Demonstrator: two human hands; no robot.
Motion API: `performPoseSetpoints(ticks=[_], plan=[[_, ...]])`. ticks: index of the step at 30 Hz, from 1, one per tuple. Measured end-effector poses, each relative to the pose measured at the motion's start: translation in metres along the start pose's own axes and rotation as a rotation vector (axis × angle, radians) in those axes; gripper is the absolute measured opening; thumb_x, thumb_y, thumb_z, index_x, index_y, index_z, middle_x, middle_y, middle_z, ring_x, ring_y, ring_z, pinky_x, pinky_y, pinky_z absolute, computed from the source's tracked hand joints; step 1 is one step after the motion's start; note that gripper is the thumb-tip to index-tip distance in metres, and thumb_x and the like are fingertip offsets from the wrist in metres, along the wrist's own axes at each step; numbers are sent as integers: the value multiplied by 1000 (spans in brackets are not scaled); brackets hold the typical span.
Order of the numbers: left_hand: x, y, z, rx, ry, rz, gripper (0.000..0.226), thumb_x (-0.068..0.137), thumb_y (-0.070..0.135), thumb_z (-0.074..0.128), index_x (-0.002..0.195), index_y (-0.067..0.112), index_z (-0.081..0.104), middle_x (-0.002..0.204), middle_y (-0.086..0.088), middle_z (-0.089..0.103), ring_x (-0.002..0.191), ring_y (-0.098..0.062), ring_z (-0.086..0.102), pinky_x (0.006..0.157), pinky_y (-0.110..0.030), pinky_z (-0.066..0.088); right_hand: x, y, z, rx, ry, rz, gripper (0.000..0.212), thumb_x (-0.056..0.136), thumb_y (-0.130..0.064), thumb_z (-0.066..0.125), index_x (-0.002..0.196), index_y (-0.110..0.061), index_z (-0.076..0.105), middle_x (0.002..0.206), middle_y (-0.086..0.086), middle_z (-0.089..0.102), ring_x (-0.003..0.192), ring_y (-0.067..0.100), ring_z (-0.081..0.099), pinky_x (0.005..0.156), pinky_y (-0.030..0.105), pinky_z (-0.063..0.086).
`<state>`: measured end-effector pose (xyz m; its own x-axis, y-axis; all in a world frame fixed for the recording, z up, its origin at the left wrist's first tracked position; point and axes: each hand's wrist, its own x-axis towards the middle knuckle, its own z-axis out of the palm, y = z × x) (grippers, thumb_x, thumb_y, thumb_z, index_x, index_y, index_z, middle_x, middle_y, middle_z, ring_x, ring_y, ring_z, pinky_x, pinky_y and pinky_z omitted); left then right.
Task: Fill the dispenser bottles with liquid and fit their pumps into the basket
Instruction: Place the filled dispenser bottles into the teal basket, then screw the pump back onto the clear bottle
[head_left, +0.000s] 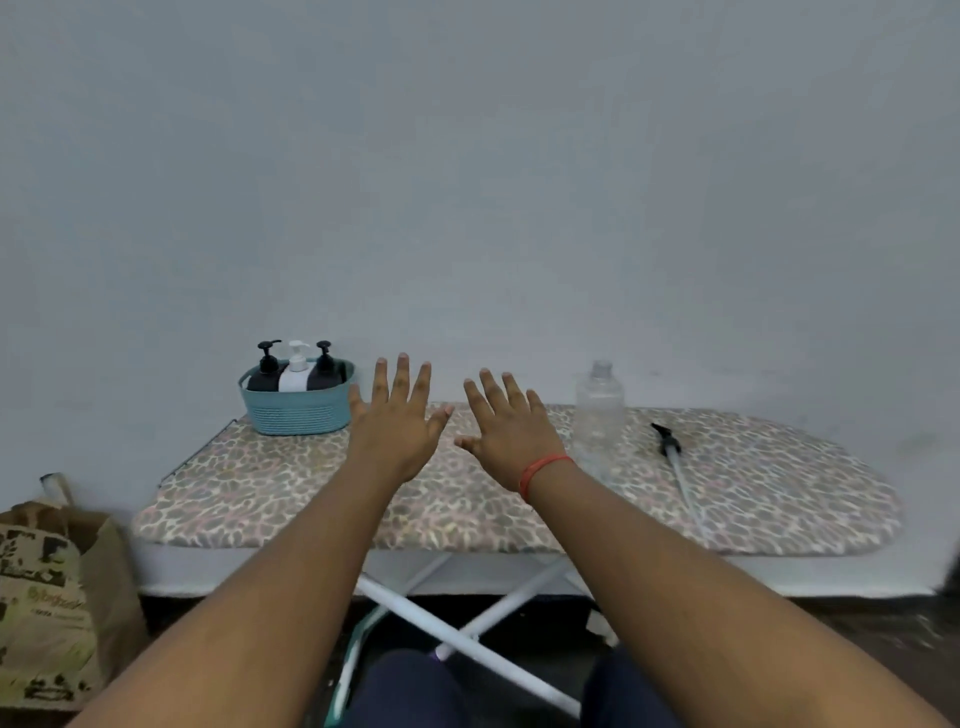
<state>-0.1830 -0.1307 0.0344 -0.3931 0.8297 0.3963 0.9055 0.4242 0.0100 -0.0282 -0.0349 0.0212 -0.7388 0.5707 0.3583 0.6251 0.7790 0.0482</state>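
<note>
Three pump bottles (296, 370), two black and one white, stand in the blue basket (298, 410) at the ironing board's (753, 483) far left corner; left hand (397, 421) and right hand (509, 426) spread flat, fingers released, holding nothing.

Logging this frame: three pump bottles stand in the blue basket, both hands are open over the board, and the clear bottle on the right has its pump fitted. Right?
Not quite. The head view shows the clear bottle without a pump; a loose pump lies on the board beside it. The three pump bottles in the blue basket and the open left hand and right hand are correct.

Three pump bottles (296, 370) upright in teal basket (298, 410), clear bottle (600, 410) uncapped, loose pump (672, 457) lying beside it
</note>
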Motion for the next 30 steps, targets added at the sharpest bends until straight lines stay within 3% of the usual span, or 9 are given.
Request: performPoseSetpoints(ticks=[8,14,19,24,27,30], plan=[[-34,79,-11,-75,2,88,76,96,69,5,159,30,-8,168,-2,-13,154,-29,-14,121,-61,-1,-88,47,-19,6,158,46,71,103,-57,28,160,-18,11,168,4,7,155,26,2,124,49,12],[-17,102,22,-211,-91,122,81,91,75,2,158,32,-14,166,1,-20,152,-24,-23,119,-60,-9,-115,117,-2,-5,273,278,61,102,-45,45,151,-8,40,157,14,38,146,32,35,118,48,31],[3,127,51,-521,-227,35,84,95,73,21,160,28,-10,167,2,-17,153,-23,-16,122,-57,-4,-108,169,19,56,151,435,61,103,-45,42,153,-10,33,161,11,32,147,29,30,120,43,28],[26,155,71,-938,-323,-9,97,87,77,41,159,33,-7,169,7,-7,155,-18,1,124,-47,11,-82,212,37,128,-2,550,57,102,-42,46,149,-9,37,154,12,40,139,29,40,111,42,38],[40,169,81,-1058,-360,-34,106,79,81,53,158,41,-5,168,8,5,152,-22,19,115,-42,25,-64,234,50,181,-92,637,54,101,-41,48,143,-8,40,143,13,47,126,33,49,99,45,46],[56,179,93,-1182,-376,-55,110,75,76,64,157,45,-2,167,12,12,149,-20,26,105,-34,28,-47,252,65,229,-157,709,52,101,-41,48,142,-9,40,139,14,51,121,34,52,95,45,48]])
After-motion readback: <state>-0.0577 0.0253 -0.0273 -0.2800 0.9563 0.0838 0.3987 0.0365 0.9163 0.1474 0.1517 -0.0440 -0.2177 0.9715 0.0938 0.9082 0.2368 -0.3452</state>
